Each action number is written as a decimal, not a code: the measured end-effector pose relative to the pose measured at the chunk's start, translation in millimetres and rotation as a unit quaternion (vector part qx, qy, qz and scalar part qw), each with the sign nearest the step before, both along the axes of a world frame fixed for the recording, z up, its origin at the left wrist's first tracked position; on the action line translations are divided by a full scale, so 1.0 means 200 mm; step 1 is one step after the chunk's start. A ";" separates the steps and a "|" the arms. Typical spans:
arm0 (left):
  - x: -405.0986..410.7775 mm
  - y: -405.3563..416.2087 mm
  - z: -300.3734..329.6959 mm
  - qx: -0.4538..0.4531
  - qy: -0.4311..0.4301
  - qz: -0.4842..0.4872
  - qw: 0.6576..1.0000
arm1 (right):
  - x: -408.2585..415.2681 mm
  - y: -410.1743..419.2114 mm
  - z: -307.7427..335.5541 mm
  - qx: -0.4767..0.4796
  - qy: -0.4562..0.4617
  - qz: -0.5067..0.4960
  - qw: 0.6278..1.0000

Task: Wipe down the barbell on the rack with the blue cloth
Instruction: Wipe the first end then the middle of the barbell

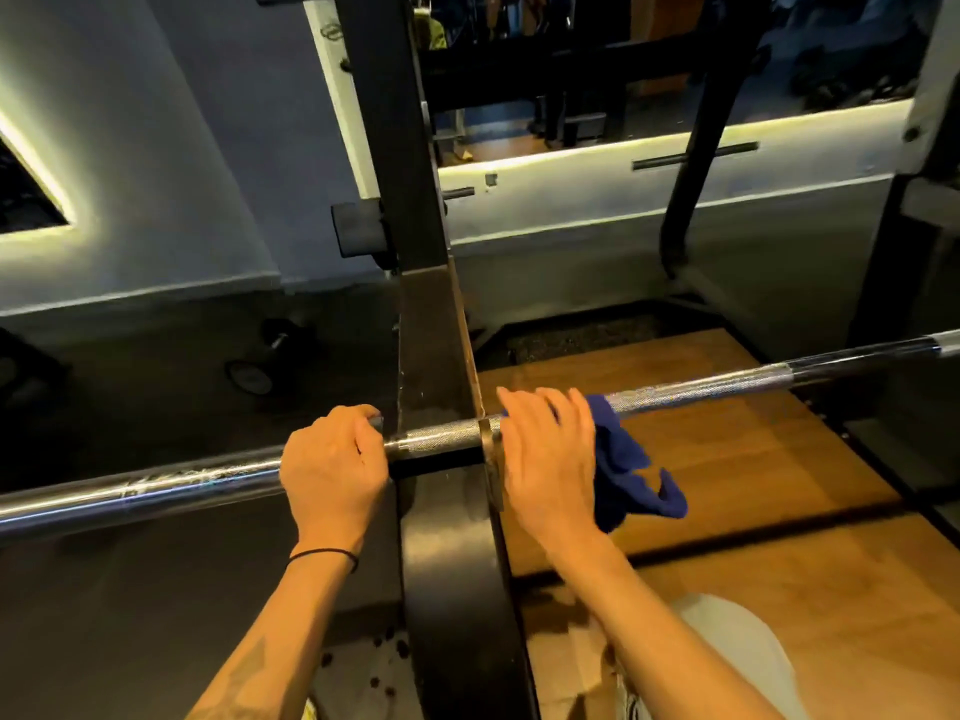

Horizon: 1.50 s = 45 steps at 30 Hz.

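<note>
A steel barbell lies across the black rack upright, running from lower left to upper right. My left hand grips the bar's smooth sleeve just left of the upright. My right hand lies over the knurled shaft just right of the upright and holds the blue cloth against the bar. Part of the cloth hangs loose below the bar to the right of that hand.
A dumbbell lies on the dark floor at the left. A wooden lifting platform spreads under the bar on the right. A mirror and lit wall ledge stand behind the rack, with another rack post at the right.
</note>
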<state>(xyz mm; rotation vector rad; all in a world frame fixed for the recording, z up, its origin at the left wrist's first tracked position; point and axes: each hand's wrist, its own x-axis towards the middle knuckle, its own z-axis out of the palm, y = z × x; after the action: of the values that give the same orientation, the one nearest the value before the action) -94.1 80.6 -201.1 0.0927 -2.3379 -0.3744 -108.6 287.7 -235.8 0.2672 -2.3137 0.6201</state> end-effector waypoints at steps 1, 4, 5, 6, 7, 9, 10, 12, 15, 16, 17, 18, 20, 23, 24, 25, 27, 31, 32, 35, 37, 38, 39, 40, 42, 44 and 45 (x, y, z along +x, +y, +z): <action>0.00 0.00 0.00 0.002 0.001 -0.003 1.000 | 0.00 0.05 0.00 0.067 0.015 0.060 0.996; -0.01 0.00 0.01 0.006 -0.008 -0.007 1.000 | -0.14 0.37 0.03 0.180 0.036 0.127 0.975; -0.01 0.00 0.01 0.004 -0.009 -0.006 1.000 | -0.18 0.49 0.03 0.159 0.038 0.099 0.982; -0.01 0.00 0.00 0.003 -0.008 -0.004 1.000 | -0.21 0.60 0.03 0.127 0.041 0.054 0.990; 0.00 0.01 0.00 0.005 -0.005 -0.003 1.000 | -0.21 0.68 0.02 0.095 0.037 0.007 0.995; 0.00 0.00 -0.01 0.005 -0.002 0.005 1.000 | -0.19 0.68 -0.02 0.024 0.021 -0.087 0.996; -0.01 0.02 -0.02 0.006 -0.002 0.007 1.000 | -0.18 0.61 -0.03 -0.022 0.008 -0.138 0.990; 0.00 0.00 -0.01 0.004 0.001 0.009 1.000 | -0.18 0.36 0.01 -0.136 -0.011 -0.195 0.971; -0.01 0.02 0.01 -0.001 -0.004 0.005 1.000 | -0.07 0.05 0.04 -0.101 -0.040 -0.098 0.989; 0.00 0.02 0.01 0.000 -0.007 0.005 1.000 | -0.02 0.04 0.02 -0.036 -0.034 -0.025 0.998; 0.00 0.03 0.01 0.002 -0.008 0.006 1.000 | 0.01 0.09 0.01 0.042 -0.019 0.042 0.998; 0.00 0.03 0.00 0.004 -0.008 0.007 1.000 | -0.01 0.19 0.02 0.118 0.000 0.094 0.989; 0.00 0.03 0.00 0.008 -0.013 0.009 1.000 | -0.11 0.43 0.05 0.196 0.025 0.129 0.972; 0.00 0.04 0.01 0.010 -0.020 0.016 1.000 | -0.21 0.78 0.06 0.112 0.026 0.021 0.993; 0.01 0.05 0.01 0.019 -0.017 0.019 0.999 | -0.21 0.85 0.04 0.079 0.018 -0.030 0.996; 0.02 0.06 0.00 0.033 -0.013 0.025 0.999 | -0.20 0.87 0.01 0.051 0.011 -0.080 0.995; 0.03 0.08 0.01 0.058 -0.009 0.037 0.998 | -0.19 0.78 -0.01 -0.022 -0.009 -0.161 0.987; 0.03 0.11 0.03 0.083 -0.011 0.021 0.996 | -0.16 0.36 0.06 -0.098 -0.027 -0.178 0.979; 0.03 0.11 0.03 0.085 -0.011 0.015 0.996 | -0.13 0.29 0.06 -0.060 -0.029 -0.124 0.990; 0.04 0.12 0.02 0.088 -0.006 0.011 0.996 | -0.06 0.34 0.08 0.100 -0.036 0.081 0.991; 0.04 0.12 0.02 0.096 -0.005 0.009 0.995 | -0.13 0.55 0.10 0.190 -0.006 0.132 0.973; 0.03 0.12 0.02 0.099 -0.006 0.010 0.995 | -0.18 0.67 0.09 0.200 0.015 0.116 0.973; 0.03 0.12 0.01 0.102 -0.005 0.013 0.995 | -0.21 0.79 0.08 0.188 0.027 0.082 0.978; 0.02 0.12 0.01 0.106 -0.002 0.017 0.994 | -0.23 0.90 0.07 0.162 0.027 0.041 0.986; 0.02 0.13 0.00 0.116 0.001 0.028 0.993 | -0.23 1.00 0.03 0.108 0.021 -0.038 0.993; 0.02 0.14 0.00 0.120 -0.009 0.041 0.992 | -0.23 0.94 0.02 0.072 0.004 -0.101 0.992; 0.02 0.13 0.00 0.117 -0.020 0.047 0.992 | -0.23 0.90 0.03 0.059 -0.012 -0.122 0.991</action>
<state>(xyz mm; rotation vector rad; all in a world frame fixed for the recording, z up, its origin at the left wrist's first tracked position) -90.9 106.9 -201.3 0.3246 -2.3098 -0.6039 -154.6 467.4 -230.0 0.0297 -2.3616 0.3668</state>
